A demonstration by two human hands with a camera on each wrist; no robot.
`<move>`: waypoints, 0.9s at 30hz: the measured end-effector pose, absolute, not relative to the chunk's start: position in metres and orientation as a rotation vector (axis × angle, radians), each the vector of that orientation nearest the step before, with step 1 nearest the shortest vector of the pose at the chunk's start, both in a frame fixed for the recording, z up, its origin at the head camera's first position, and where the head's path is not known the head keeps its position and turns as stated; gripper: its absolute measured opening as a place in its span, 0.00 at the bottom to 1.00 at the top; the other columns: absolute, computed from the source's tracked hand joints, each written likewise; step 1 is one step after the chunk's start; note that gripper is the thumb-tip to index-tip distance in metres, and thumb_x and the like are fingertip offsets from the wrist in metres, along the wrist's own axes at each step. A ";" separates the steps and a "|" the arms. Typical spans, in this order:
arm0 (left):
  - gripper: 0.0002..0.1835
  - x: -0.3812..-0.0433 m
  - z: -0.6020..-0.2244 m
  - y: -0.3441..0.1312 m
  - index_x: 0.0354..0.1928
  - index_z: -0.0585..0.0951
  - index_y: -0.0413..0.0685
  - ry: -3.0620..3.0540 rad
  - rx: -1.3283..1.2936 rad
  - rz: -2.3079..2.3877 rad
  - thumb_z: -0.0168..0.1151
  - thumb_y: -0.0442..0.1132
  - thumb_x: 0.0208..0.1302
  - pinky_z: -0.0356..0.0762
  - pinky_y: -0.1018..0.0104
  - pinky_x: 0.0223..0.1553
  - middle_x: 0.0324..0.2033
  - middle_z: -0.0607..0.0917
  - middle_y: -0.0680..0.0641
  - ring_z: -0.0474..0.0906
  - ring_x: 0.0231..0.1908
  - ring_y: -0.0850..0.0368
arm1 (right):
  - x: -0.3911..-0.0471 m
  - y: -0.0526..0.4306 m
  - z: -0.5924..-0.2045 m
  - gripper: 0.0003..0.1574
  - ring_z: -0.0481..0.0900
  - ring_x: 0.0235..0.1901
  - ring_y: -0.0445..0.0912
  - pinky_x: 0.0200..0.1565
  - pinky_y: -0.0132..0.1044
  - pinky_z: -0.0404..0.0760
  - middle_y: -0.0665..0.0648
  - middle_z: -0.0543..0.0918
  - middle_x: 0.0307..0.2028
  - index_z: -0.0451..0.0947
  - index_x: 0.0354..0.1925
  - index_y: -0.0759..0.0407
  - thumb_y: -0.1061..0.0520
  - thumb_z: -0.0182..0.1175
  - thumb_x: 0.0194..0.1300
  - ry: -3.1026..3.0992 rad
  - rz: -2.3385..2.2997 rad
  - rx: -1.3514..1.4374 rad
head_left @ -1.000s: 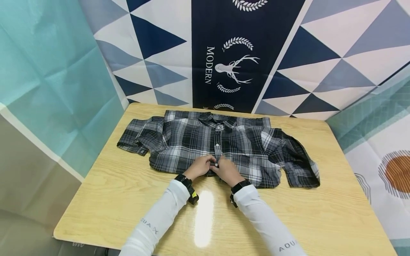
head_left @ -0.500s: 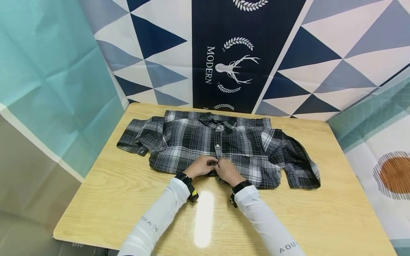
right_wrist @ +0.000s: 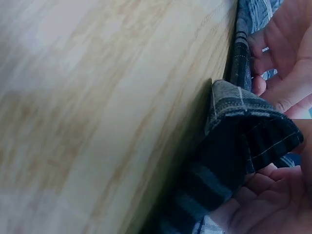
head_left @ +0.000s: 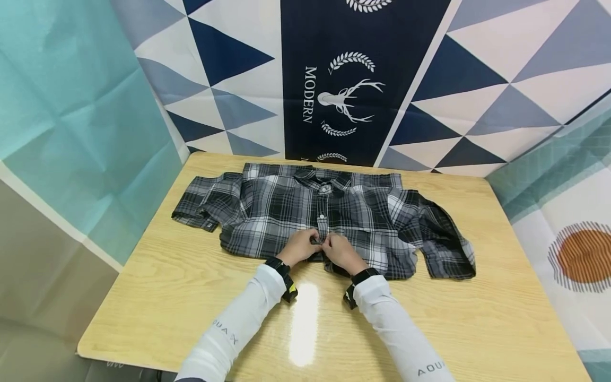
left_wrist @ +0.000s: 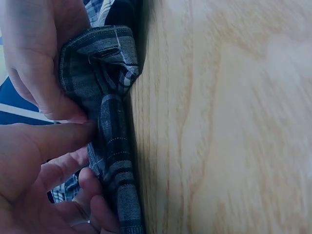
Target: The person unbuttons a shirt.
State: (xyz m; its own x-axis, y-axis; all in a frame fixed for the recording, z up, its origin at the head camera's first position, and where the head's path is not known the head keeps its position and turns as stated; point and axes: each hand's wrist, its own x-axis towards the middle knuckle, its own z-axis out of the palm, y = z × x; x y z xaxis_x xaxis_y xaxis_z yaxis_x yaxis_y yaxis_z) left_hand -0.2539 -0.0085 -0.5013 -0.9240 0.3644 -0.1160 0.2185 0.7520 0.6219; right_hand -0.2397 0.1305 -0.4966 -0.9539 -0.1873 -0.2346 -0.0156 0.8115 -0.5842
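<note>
Plaid shirt: woven cotton-like cloth in black, grey and white checks, short-sleeved, lying front-up and spread flat across the far half of a table, collar toward 12 o'clock, sleeves reaching out to 9 and 3 o'clock, the right-side sleeve rumpled into soft folds. Small pale round buttons run down the centre placket. Table: rectangular, rounded corners, light wood-grain laminate with a glossy patch of glare near the front edge. Left hand: fingers curled, pinching the placket near the shirt's lower hem at the 6 o'clock side; the left wrist view shows the stitched hem edge bunched between thumb and fingers. Right hand: fingers likewise curled and clamped on the facing edge of the same placket, touching the left hand. Both forearms in white stretch sleeves, dark bands at the wrists. Backdrop: creased sheet printed with navy, grey and white triangles and a stag emblem, at 12 o'clock behind the table.
</note>
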 end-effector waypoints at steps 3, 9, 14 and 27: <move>0.07 -0.253 -0.500 -0.008 0.35 0.78 0.46 2.731 0.468 0.939 0.65 0.41 0.58 0.68 0.67 0.29 0.32 0.82 0.47 0.74 0.29 0.55 | -0.240 0.132 -0.498 0.09 0.65 0.19 0.44 0.23 0.32 0.64 0.55 0.69 0.22 0.66 0.29 0.61 0.61 0.45 0.68 2.712 -0.905 -0.157; 0.03 -0.252 -0.498 -0.008 0.34 0.80 0.45 2.684 0.467 0.985 0.63 0.34 0.58 0.68 0.69 0.28 0.30 0.83 0.47 0.73 0.26 0.57 | -0.239 0.138 -0.500 0.10 0.66 0.21 0.44 0.26 0.33 0.65 0.54 0.70 0.22 0.66 0.30 0.61 0.61 0.44 0.70 2.751 -0.906 -0.229; 0.05 -0.250 -0.497 -0.007 0.32 0.82 0.46 2.584 0.433 1.035 0.59 0.30 0.58 0.64 0.72 0.25 0.28 0.81 0.49 0.69 0.23 0.59 | -0.240 0.144 -0.501 0.10 0.66 0.22 0.46 0.27 0.34 0.65 0.56 0.70 0.23 0.67 0.31 0.62 0.61 0.46 0.70 2.801 -0.946 -0.242; 0.07 -0.250 -0.499 -0.012 0.30 0.71 0.47 2.474 0.315 1.143 0.58 0.39 0.61 0.63 0.70 0.23 0.21 0.70 0.52 0.65 0.19 0.60 | -0.240 0.148 -0.504 0.10 0.63 0.20 0.44 0.25 0.33 0.63 0.53 0.68 0.23 0.64 0.28 0.59 0.58 0.50 0.65 2.649 -1.108 -0.120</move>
State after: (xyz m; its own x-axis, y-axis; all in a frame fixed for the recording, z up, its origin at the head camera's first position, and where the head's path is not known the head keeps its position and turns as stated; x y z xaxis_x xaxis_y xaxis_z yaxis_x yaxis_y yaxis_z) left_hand -0.2499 -0.0116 -0.4988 -0.8964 0.3605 -0.2579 0.0371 0.6408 0.7668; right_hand -0.2400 0.1476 -0.5044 -0.9610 -0.1776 -0.2121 0.0263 0.7046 -0.7091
